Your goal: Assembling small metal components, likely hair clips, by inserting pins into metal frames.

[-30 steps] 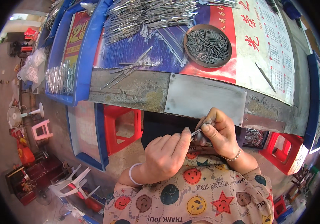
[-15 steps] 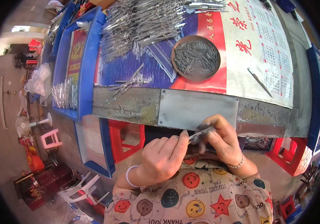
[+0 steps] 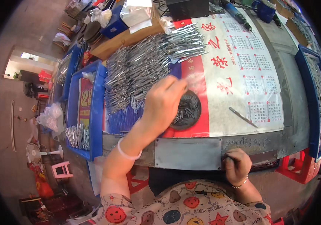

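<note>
My left hand [image 3: 164, 99] reaches far over the table, its fingers pinched together above the left rim of a round bowl [image 3: 196, 122]. Whatever those fingers hold, if anything, is hidden or too small to make out. Small dark slim metal pieces [image 3: 186, 108] fill the bowl, partly covered by the hand. Beyond and left of it lies a wide heap of slim silvery metal pieces [image 3: 138, 67]. My right hand [image 3: 238, 165] rests closed at the table's front edge, beside a flat grey metal plate [image 3: 188, 153]; the inside of its curled fingers does not show.
A slim pointed metal tool [image 3: 243, 117] lies on the calendar sheet [image 3: 220, 123]. To the left stands a blue tray [image 3: 97, 112] with upright metal pieces; another blue tray [image 3: 310, 90] sits at the right edge. A blue-grey power tool [image 3: 237, 17] lies at the back.
My hands have parted from a slim metal piece held between them before my chest. The left went forward over the bowl; the right moved slightly right and down. The view has shifted too.
</note>
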